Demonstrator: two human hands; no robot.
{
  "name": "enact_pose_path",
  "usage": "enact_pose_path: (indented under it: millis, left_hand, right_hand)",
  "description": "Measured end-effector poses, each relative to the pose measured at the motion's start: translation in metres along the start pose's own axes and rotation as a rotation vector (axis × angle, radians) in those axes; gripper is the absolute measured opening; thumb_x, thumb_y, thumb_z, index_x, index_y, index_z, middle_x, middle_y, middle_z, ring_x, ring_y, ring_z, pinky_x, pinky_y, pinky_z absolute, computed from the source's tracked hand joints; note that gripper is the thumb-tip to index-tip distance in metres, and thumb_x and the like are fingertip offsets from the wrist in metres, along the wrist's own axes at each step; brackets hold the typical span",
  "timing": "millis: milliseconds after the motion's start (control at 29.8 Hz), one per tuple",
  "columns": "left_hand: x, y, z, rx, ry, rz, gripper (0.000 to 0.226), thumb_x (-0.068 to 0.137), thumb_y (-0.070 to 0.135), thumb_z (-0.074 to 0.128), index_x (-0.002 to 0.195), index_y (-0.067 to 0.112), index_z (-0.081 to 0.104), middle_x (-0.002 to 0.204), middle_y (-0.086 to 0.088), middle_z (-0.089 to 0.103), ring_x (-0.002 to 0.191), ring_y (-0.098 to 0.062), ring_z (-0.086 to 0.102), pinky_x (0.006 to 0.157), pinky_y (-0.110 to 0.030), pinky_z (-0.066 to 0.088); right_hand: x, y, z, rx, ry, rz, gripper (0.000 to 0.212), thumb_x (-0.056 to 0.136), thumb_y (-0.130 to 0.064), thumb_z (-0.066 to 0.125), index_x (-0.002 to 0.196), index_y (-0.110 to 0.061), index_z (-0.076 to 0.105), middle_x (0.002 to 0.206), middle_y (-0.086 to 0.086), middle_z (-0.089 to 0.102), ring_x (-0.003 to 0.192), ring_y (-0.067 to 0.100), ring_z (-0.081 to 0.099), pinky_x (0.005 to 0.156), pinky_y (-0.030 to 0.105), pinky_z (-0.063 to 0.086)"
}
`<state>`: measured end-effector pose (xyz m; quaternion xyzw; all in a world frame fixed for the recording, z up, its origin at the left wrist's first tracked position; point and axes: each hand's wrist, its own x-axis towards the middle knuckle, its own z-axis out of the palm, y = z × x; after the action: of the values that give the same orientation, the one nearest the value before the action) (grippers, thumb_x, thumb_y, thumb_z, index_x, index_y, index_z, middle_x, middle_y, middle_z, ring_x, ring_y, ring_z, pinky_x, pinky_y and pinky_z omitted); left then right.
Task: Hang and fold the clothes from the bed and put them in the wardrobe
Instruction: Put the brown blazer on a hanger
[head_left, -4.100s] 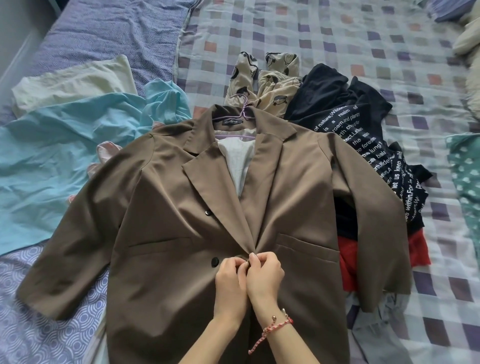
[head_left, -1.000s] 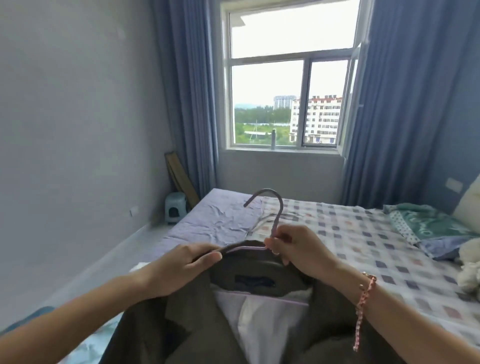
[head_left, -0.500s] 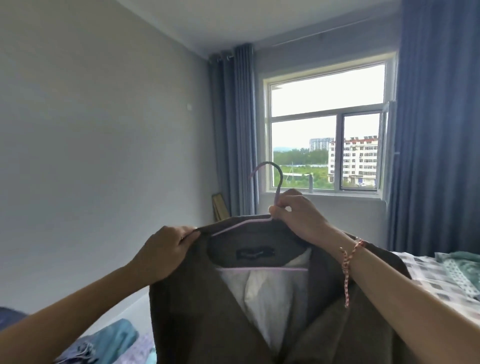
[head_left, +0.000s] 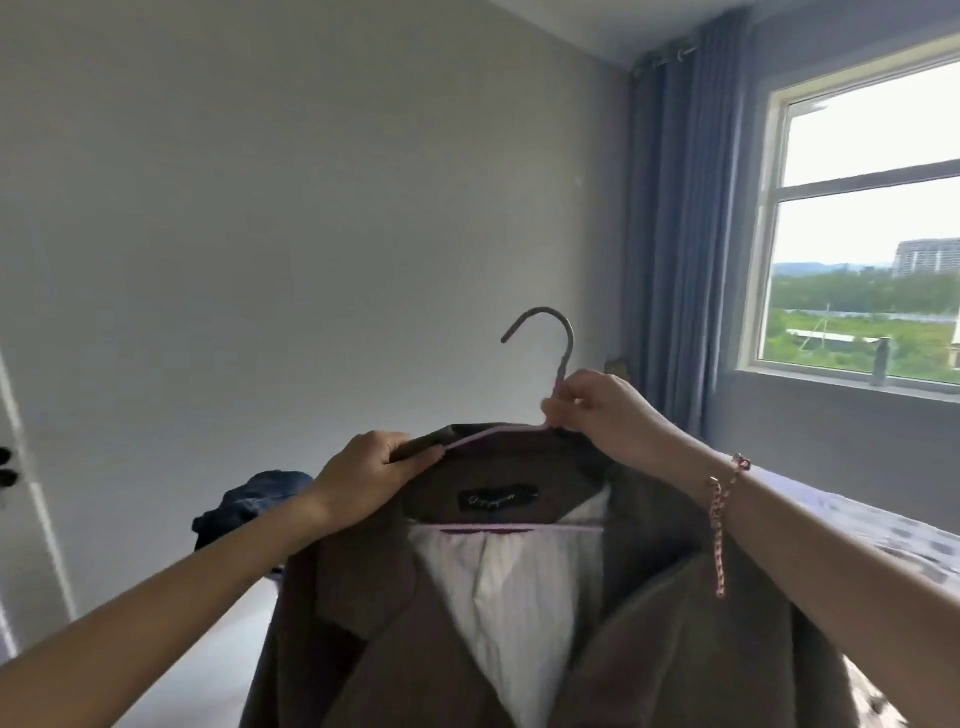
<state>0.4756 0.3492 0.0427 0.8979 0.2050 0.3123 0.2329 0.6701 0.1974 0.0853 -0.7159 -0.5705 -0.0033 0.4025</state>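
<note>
Blazer (head_left: 675, 649) lifted | right fingers (head_left: 567, 401) pinch hanger neck (head_left: 567, 358) | left fingers (head_left: 387, 444) grip collar (head_left: 519, 465)

Blue curtain (head_left: 675, 234) beside window (head_left: 862, 218); bottle (head_left: 880, 361) on windowsill (head_left: 831, 381)

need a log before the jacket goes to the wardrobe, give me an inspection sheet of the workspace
surface: bed with a checked cover, only partly in view at right
job's things: brown jacket hangs on the hanger, held up in the air
clutter: dark blue garment bunched behind the left forearm
grippers: left hand grips the jacket's collar edge; right hand pinches the hanger's neck
cables: nothing seen
surroundings: grey wall, blue curtain, window, white door at the left edge
</note>
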Motion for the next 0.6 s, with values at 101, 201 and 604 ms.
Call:
enact_pose_path:
  millis: [101,201,604]
  left_hand:
    - [-0.022,0.007,-0.015,0.049,0.051,-0.054,0.049,0.081,0.053,0.041,0.056,0.011,0.049,0.054,0.005,0.047,0.049,-0.005,0.042,0.054,-0.023,0.032]
    - [-0.058,0.015,-0.029,0.306,0.15,-0.128,0.049,0.086,0.055,0.035,0.064,0.016,0.055,0.061,0.004,0.054,0.058,-0.01,0.049,0.055,-0.024,0.034]
    - [-0.247,0.051,-0.116,0.5,0.226,-0.702,0.03,0.093,0.05,0.04,0.101,0.027,0.057,0.094,0.004,0.065,0.084,-0.01,0.062,0.077,-0.03,0.051]
  right_hand:
    - [0.003,-0.006,0.02,0.025,-0.054,-0.075,0.02,0.092,-0.026,0.056,0.077,-0.015,0.064,0.094,0.0,0.056,0.089,0.02,0.056,0.085,0.035,0.045]
    - [0.004,-0.027,0.051,0.11,-0.193,-0.197,0.017,0.092,-0.025,0.055,0.082,-0.015,0.065,0.1,0.001,0.056,0.092,0.017,0.054,0.085,0.031,0.044]
    - [-0.043,-0.184,0.177,0.417,-0.533,-0.635,0.026,0.094,-0.021,0.053,0.084,0.001,0.064,0.075,0.006,0.056,0.065,0.015,0.046,0.053,0.014,0.035]
